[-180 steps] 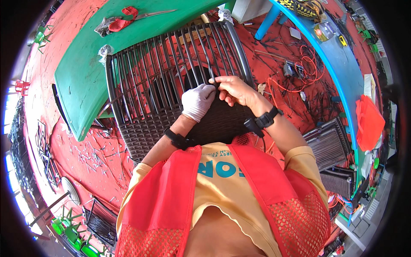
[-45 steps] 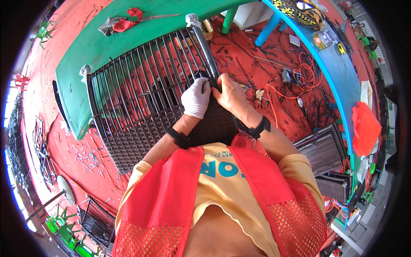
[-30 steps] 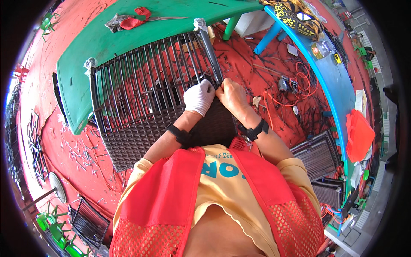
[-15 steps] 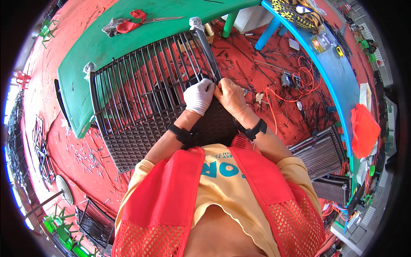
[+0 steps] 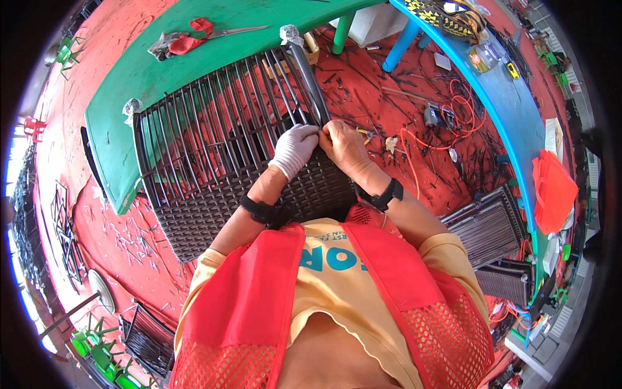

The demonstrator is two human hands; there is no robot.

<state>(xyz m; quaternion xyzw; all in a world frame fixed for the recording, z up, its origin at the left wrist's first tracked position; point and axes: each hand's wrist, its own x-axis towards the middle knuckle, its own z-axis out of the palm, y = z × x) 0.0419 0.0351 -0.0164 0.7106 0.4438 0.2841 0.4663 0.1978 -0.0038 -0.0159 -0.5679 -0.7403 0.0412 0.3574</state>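
A dark brown woven wicker panel leans in front of me. Its lower part is densely woven, while bare upright rods fill the upper part of its frame. My left hand, in a white knitted glove, is closed in a pinch beside the frame's right rail. Right against it, my bare right hand pinches too, at the rail and the top edge of the weave. Both seem to grip a dark wicker strand, mostly hidden by the fingers. Clear wrapping covers the frame's upper corners.
The panel's top rests by a green table with red-handled scissors. A blue curved table stands right. Strand scraps and an orange cord litter the red floor. A yellow-handled tool lies beyond my right hand.
Both hands have shifted slightly left, still pinched together at the rail. The panel sits a little further left in view, and the yellow-handled tool now shows beside my right hand.
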